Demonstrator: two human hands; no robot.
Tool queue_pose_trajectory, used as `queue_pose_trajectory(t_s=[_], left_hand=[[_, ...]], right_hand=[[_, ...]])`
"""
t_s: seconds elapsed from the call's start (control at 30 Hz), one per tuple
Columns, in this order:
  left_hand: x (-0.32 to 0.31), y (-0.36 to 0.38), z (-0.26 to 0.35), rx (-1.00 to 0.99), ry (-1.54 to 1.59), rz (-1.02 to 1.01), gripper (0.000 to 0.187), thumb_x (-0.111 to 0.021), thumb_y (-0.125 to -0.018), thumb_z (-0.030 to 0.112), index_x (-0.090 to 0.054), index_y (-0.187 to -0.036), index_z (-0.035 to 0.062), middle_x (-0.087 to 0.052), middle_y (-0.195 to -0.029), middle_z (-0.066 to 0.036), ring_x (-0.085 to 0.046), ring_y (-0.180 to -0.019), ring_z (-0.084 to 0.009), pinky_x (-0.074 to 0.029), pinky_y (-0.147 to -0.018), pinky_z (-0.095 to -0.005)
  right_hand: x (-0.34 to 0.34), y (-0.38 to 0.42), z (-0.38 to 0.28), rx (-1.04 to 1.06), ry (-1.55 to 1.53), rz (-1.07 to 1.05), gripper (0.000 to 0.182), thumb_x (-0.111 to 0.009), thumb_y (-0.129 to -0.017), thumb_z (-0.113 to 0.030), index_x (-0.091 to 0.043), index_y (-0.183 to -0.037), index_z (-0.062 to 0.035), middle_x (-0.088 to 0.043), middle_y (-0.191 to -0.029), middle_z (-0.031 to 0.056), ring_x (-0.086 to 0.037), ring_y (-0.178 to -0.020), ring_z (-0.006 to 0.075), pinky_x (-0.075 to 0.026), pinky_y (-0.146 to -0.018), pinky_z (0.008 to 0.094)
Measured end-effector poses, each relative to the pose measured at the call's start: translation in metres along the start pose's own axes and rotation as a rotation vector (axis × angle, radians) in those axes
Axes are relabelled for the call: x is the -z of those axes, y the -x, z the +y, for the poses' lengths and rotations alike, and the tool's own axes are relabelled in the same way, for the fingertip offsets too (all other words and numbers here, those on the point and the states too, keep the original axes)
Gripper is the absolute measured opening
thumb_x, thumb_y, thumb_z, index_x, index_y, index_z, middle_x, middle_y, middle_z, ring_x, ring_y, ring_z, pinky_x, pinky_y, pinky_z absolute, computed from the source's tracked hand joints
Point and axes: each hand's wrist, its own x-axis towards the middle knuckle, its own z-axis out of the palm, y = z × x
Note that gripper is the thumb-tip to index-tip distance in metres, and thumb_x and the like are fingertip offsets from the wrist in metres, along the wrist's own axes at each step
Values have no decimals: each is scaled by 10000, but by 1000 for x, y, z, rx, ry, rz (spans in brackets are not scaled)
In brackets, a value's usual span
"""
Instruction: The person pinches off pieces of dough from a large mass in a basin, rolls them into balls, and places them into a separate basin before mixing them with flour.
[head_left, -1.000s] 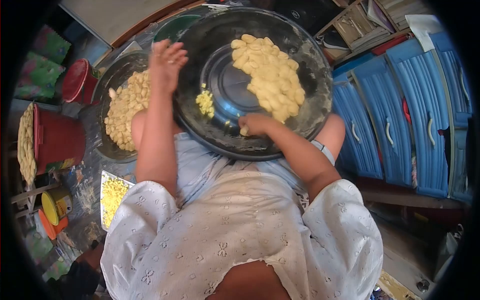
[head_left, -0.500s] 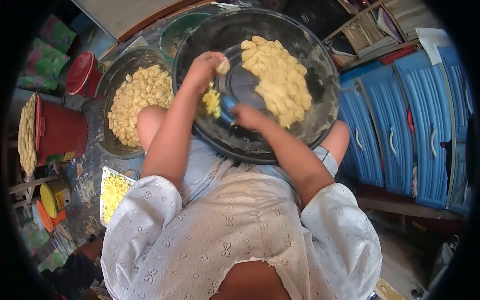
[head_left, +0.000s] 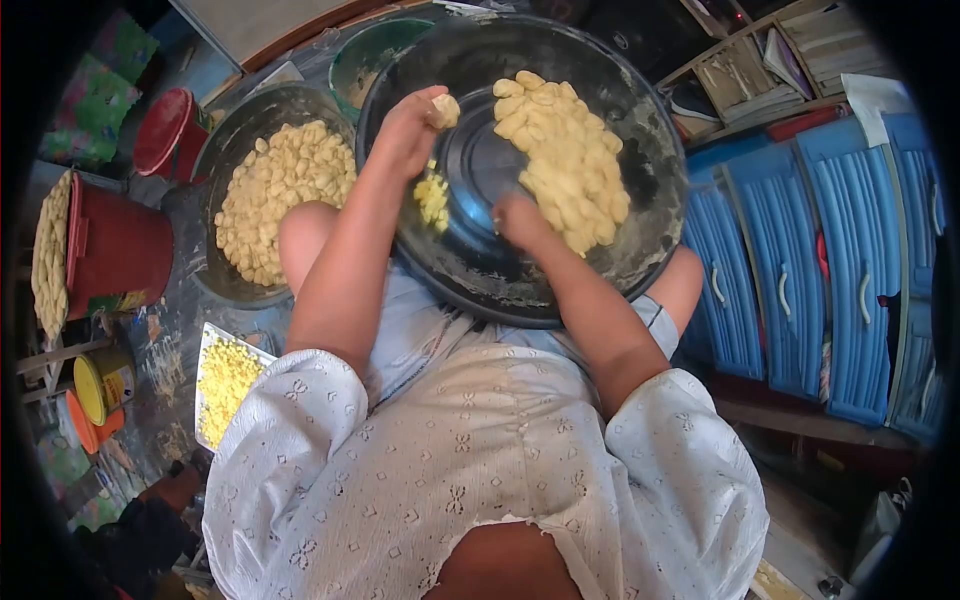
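My left hand (head_left: 408,130) is closed on a pale dough piece (head_left: 445,111) over the left side of a large black basin (head_left: 655,175) resting on my lap. My right hand (head_left: 521,221), fingers curled, is low in the basin beside a motion-smeared blue tool (head_left: 474,207), which it appears to grip. Between the hands, small yellow cubes (head_left: 432,201) lie in a little heap. Many rounded dough pieces (head_left: 565,160) are packed together along the basin's right side, close to my right hand.
Another basin of dough pieces (head_left: 275,205) stands at the left. Farther left are red buckets (head_left: 120,245) and a yellow tub (head_left: 103,388). A white tray (head_left: 208,432) holds yellow cubes. Behind the black basin is a green basin (head_left: 350,65); blue drawers (head_left: 780,270) line the right.
My right hand has moved right and slightly up, away from the yellow cubes, with the blue tool now more smeared. My left hand still holds the dough piece, slightly higher.
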Motion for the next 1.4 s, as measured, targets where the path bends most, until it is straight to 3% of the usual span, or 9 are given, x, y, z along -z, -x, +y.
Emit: queue_pose_trajectory(t_s=[0.27,0.37,0.47,0.77,0.97,1.1,1.17,1.3,1.4], left_hand=[[-16,13,3,15,-144,-21,369,-472,-847,-8,-392,-1207,-16,-522,-1072,-122,-557,-949,-202,-531,-763,-314],[-20,17,3,59,-112,-27,353,-484,-845,-6,-423,-1193,-14,-533,-1064,-114,-559,-952,-202,-503,-802,-312],[-31,24,4,71,-74,-93,345,-516,-842,19,-447,-1179,-6,-534,-1076,-102,-563,-945,-180,-490,-818,-288],[-47,31,-11,56,-17,-87,290,-491,-866,34,-467,-1154,12,-537,-1041,-69,-559,-917,-132,-499,-779,-237],[-38,29,-21,-19,-20,-92,248,-512,-873,100,-508,-1094,-12,-563,-999,-85,-567,-844,-126,-507,-716,-237],[-45,39,-25,118,-193,-178,231,-510,-877,124,-527,-1060,-16,-567,-1001,-96,-576,-873,-155,-512,-771,-299],[-49,41,-23,138,-203,-242,289,-552,-851,129,-505,-1097,-14,-564,-1017,-96,-565,-923,-166,-483,-816,-313],[-57,48,-23,137,-198,-470,527,-627,-782,135,-386,-1240,34,-546,-1044,-84,-527,-955,-152,-420,-820,-263],[-58,48,-29,126,-236,-474,676,-673,-753,190,-297,-1299,62,-543,-1057,-81,-525,-969,-145,-418,-827,-257]], right_hand=[[-6,0,-17,93,19,-121,252,-590,-604,23,-634,-840,-54,-605,-802,178,-581,-780,344,-463,-702,375],[25,-13,-27,-258,-717,60,156,-634,-648,17,-603,-797,-23,-606,-714,74,-585,-670,162,-465,-624,273],[89,-16,-75,-100,-1302,517,127,-611,-722,34,-568,-833,-12,-583,-737,41,-570,-666,115,-468,-627,236],[95,-30,-112,144,-595,825,116,-646,-738,-70,-639,-852,-48,-562,-771,78,-530,-707,187,-429,-631,286],[105,-20,-105,374,30,723,191,-618,-766,-264,-654,-893,-125,-488,-1115,108,-462,-997,272,-337,-855,344],[125,-18,-77,451,94,439,171,-631,-756,-249,-647,-879,-131,-422,-1213,115,-428,-1072,278,-344,-886,354],[138,-11,-71,420,-370,182,159,-634,-756,-236,-641,-858,-113,-415,-1223,125,-415,-1104,278,-352,-910,378],[141,12,-80,333,-603,451,292,-646,-751,-227,-576,-979,-59,-437,-1195,139,-434,-1102,272,-358,-923,382],[125,25,-87,469,-487,223,347,-660,-738,-232,-545,-1009,-49,-494,-1098,123,-470,-1023,260,-368,-900,373]])
